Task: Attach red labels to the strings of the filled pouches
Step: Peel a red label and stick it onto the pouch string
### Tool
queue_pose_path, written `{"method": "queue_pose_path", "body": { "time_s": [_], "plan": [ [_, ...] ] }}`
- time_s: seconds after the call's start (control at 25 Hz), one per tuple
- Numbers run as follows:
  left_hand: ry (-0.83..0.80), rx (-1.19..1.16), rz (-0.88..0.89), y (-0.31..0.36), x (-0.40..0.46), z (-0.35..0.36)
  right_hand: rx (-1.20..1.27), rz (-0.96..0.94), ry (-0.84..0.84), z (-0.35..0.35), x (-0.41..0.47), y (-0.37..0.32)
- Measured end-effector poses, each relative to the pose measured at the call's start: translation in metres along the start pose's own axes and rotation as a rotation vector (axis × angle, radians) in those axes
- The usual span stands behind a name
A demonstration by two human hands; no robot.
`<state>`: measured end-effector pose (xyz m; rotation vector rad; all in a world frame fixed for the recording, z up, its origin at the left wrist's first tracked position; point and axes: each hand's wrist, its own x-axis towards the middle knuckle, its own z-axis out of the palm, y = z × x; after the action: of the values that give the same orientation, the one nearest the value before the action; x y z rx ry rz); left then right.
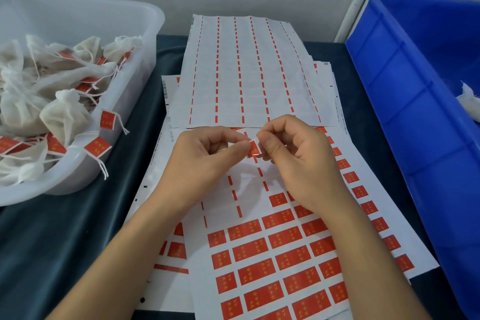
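A: Item one, hands?

B: Left hand [205, 150] and right hand [293, 156] are meeting above the label sheet [285, 254], fingers of both pinching one red label [252, 149] with a white string [254, 140] showing at its top edge, probably folding it shut around the string. The pouch on that string is not showing.

A: Item two, stock?

B: The used sheet [246, 70] is lying further back. The finished pouches [62, 114] are sitting in the clear tub [145, 34] at left, tags trailing over its rim. The blue crate [415, 112] is waiting at right on the tabletop [65, 228], likely supplying untagged ones.
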<state>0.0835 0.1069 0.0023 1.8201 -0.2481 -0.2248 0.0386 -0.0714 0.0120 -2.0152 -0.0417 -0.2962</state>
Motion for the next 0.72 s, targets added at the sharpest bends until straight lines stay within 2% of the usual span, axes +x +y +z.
{"method": "queue_pose_path", "body": {
  "time_s": [0.72],
  "plan": [
    [0.013, 0.0, -0.006, -0.002, 0.0003, 0.0008, 0.015, 0.018, -0.009, 0.0004, 0.0004, 0.0023]
  ]
}}
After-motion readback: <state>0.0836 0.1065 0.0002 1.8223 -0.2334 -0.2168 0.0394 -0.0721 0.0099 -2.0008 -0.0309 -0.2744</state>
